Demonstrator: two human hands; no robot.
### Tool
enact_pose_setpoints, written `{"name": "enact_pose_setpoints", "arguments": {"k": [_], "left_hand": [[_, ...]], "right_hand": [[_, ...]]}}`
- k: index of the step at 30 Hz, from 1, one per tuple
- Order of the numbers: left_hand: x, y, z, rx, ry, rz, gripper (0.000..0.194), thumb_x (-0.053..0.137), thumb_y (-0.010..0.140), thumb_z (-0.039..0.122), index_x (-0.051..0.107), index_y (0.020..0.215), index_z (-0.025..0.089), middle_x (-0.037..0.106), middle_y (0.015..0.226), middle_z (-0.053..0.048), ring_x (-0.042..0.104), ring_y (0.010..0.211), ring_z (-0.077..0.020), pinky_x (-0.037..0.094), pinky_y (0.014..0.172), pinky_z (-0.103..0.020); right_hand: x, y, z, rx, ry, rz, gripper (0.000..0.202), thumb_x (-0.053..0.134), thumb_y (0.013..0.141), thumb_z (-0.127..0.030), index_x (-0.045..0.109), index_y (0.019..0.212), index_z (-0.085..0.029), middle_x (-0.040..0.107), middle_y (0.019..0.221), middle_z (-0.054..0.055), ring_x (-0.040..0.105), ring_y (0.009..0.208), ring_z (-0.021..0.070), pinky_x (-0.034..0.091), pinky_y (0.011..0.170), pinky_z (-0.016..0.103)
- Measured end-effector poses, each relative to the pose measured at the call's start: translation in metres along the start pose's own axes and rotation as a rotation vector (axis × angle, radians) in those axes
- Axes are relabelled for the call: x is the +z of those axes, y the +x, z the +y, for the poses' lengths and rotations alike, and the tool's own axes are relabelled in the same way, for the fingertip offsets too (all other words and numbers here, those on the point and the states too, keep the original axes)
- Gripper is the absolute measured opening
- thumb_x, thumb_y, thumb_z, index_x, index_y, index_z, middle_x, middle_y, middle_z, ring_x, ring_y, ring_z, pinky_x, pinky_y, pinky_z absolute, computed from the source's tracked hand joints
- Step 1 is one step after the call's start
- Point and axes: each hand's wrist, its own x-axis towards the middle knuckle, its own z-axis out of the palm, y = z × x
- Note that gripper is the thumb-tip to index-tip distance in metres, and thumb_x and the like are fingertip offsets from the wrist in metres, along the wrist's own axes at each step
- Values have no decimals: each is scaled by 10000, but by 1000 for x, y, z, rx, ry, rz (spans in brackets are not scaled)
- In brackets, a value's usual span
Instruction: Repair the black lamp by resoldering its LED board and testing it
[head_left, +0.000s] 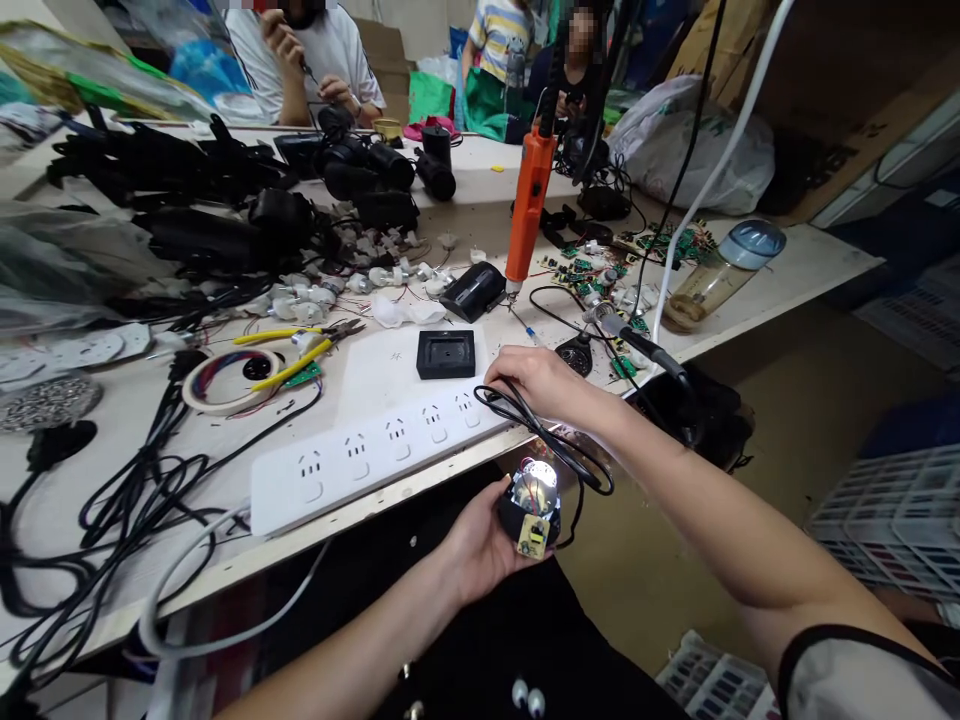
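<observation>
My left hand [480, 545] holds a round black device [534, 500] below the table edge. Its inside glows white, and a small yellowish circuit board hangs at its front. Fingers closed, my right hand [529, 378] is at the right end of a white power strip [379, 445], on the black cable [551, 440] looped beneath it. The plug end is hidden by the fingers. Behind the strip sits a black rectangular tray [446, 355], and a black curved housing [474, 290] lies further back.
An orange electric screwdriver [529, 205] hangs above the table. Yellow-handled pliers [300, 350] and a tape roll [199, 385] lie left. A soldering iron [637, 340] and a bottle [724, 275] are right. People sit across the table.
</observation>
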Motion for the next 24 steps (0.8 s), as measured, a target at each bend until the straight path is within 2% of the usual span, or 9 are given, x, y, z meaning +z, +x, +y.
{"name": "enact_pose_setpoints", "arguments": {"k": [6, 15, 24], "left_hand": [[1, -5, -4, 14, 44, 27, 416, 392, 965, 430, 540, 1177, 104, 704, 827, -110, 715, 746, -255, 533, 718, -346], [-6, -4, -7, 7, 47, 19, 396, 416, 954, 415, 536, 1171, 107, 715, 912, -155, 721, 795, -280, 548, 747, -389], [4, -8, -5, -10, 75, 81, 395, 381, 963, 420, 562, 1090, 93, 707, 803, -116, 721, 751, -263, 552, 727, -361]], "right_hand": [[-6, 3, -2, 27, -25, -44, 114, 658, 885, -54, 715, 838, -141, 651, 796, 23, 571, 720, 139, 385, 676, 218], [-10, 11, -2, 66, -39, -120, 129, 658, 848, -50, 738, 820, -147, 675, 789, 28, 590, 740, 156, 371, 670, 225], [-11, 8, -5, 86, -45, -114, 144, 638, 866, -51, 741, 842, -148, 666, 806, 33, 590, 748, 154, 382, 682, 223]]}}
